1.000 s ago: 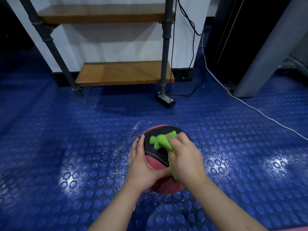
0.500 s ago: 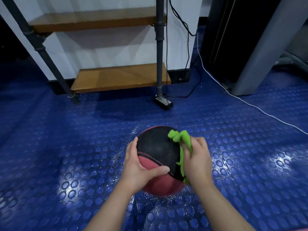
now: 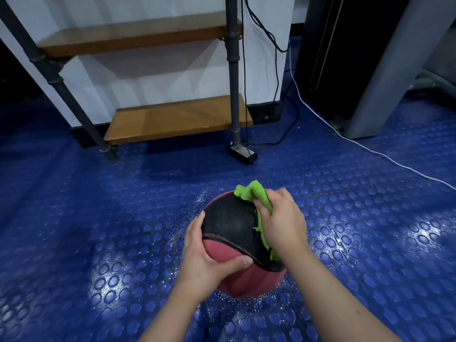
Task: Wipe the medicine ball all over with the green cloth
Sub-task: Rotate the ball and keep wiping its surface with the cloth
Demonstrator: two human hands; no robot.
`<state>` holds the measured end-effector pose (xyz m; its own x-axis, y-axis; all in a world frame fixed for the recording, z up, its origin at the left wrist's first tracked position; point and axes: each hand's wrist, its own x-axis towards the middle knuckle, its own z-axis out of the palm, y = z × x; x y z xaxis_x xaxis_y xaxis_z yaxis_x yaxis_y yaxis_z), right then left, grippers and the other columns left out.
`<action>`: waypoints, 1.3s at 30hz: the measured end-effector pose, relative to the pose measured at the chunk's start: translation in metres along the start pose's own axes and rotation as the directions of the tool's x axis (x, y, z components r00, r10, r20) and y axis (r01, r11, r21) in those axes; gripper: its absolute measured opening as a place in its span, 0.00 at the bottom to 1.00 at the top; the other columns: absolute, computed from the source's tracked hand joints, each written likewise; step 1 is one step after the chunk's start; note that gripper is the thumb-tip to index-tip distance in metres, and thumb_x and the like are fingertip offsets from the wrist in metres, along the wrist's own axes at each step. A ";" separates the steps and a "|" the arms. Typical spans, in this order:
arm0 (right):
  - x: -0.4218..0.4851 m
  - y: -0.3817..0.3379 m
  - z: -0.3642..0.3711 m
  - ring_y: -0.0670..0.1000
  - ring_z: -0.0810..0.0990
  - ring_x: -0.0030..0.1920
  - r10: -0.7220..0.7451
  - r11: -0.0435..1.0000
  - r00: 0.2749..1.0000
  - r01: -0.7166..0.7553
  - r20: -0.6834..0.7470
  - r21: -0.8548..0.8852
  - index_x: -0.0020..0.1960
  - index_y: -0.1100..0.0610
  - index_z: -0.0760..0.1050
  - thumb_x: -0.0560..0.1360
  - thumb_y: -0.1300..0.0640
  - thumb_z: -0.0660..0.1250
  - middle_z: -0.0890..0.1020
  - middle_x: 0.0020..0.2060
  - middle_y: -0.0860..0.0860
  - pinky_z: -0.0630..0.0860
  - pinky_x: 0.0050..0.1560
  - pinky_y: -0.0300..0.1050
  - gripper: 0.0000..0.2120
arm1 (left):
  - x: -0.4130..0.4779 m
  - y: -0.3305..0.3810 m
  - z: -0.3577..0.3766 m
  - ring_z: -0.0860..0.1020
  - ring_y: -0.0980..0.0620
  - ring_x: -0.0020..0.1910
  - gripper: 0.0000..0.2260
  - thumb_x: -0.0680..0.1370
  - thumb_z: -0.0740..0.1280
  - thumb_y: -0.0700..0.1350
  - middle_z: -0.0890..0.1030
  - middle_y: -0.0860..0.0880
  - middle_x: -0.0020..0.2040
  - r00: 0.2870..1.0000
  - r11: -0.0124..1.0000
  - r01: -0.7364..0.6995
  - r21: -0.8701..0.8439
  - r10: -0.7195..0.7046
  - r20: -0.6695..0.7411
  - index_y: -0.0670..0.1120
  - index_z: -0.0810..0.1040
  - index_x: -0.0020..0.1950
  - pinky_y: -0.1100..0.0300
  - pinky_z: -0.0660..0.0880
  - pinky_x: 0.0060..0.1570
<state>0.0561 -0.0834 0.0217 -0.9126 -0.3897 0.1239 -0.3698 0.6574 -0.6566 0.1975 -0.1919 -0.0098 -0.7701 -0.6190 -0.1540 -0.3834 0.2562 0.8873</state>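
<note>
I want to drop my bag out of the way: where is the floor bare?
Left of the round black-and-pink medicine ball, the blue studded floor is bare up to the wooden bottom shelf. Right of it, bare to the white cable. Crowded: black cords by the grey post.

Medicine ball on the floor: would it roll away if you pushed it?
Probably, since the medicine ball is round and the left hand seems to steady it on the flat blue studded floor. Its grainy black surface likely feels grippy, not slippery.
</note>
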 end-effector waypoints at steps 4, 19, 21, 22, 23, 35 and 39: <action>-0.007 -0.012 0.002 0.52 0.74 0.45 -0.074 0.997 0.997 0.075 0.027 -0.022 0.54 0.47 0.76 0.80 0.45 0.59 0.69 0.45 0.44 0.69 0.39 0.47 0.10 | 0.004 0.001 -0.020 0.65 0.56 0.71 0.65 0.43 0.78 0.71 0.63 0.55 0.71 0.997 0.994 0.034 0.100 -0.040 0.065 0.57 0.57 0.76 0.57 0.65 0.70; -0.026 -0.003 0.012 0.52 0.75 0.43 -0.161 0.987 0.985 0.161 -0.066 0.003 0.53 0.46 0.79 0.75 0.54 0.67 0.72 0.42 0.45 0.69 0.36 0.44 0.08 | -0.022 0.011 -0.022 0.45 0.60 0.77 0.70 0.44 0.80 0.68 0.43 0.67 0.76 0.996 0.956 -0.092 0.279 0.083 0.044 0.61 0.43 0.79 0.57 0.52 0.76; -0.013 0.006 0.012 0.52 0.74 0.42 -0.054 0.997 0.999 0.054 0.001 0.055 0.48 0.51 0.77 0.78 0.47 0.63 0.71 0.41 0.45 0.69 0.37 0.47 0.09 | -0.024 0.008 -0.023 0.44 0.61 0.77 0.70 0.45 0.80 0.68 0.43 0.68 0.76 0.996 0.959 -0.091 0.268 0.083 0.040 0.62 0.43 0.78 0.58 0.51 0.75; -0.006 0.010 0.013 0.52 0.74 0.42 0.002 0.999 0.999 -0.005 0.050 0.050 0.46 0.53 0.76 0.79 0.46 0.62 0.70 0.41 0.46 0.69 0.38 0.47 0.11 | -0.025 0.007 -0.023 0.44 0.61 0.77 0.70 0.45 0.80 0.68 0.43 0.67 0.76 0.996 0.959 -0.093 0.268 0.085 0.039 0.62 0.43 0.78 0.58 0.51 0.75; 0.000 0.010 0.012 0.52 0.74 0.42 0.064 0.997 0.994 -0.069 0.089 0.047 0.44 0.54 0.74 0.79 0.46 0.60 0.70 0.41 0.47 0.68 0.39 0.47 0.12 | -0.026 0.006 -0.024 0.44 0.61 0.77 0.70 0.45 0.80 0.68 0.43 0.67 0.76 0.995 0.958 -0.096 0.269 0.088 0.041 0.62 0.43 0.78 0.58 0.51 0.75; -0.013 -0.023 0.006 0.51 0.73 0.50 -0.244 0.963 0.958 0.258 0.152 -0.081 0.57 0.45 0.76 0.79 0.48 0.60 0.70 0.46 0.45 0.69 0.42 0.46 0.09 | -0.021 0.008 -0.024 0.44 0.60 0.77 0.70 0.45 0.79 0.69 0.42 0.68 0.75 0.994 0.958 -0.108 0.265 0.096 0.056 0.61 0.43 0.78 0.53 0.55 0.77; 0.017 -0.019 0.012 0.52 0.73 0.45 -0.095 0.989 0.975 0.115 0.200 -0.094 0.45 0.51 0.73 0.79 0.43 0.59 0.70 0.42 0.47 0.69 0.41 0.48 0.13 | -0.017 0.012 -0.023 0.42 0.60 0.77 0.69 0.46 0.78 0.70 0.42 0.70 0.74 0.994 0.958 -0.110 0.263 0.099 0.055 0.61 0.43 0.78 0.52 0.53 0.77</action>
<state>0.0498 -0.1099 0.0271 -0.8201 -0.5712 0.0341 -0.4873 0.6658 -0.5650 0.2177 -0.1949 0.0133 -0.8312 -0.5487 -0.0894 -0.4171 0.5092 0.7528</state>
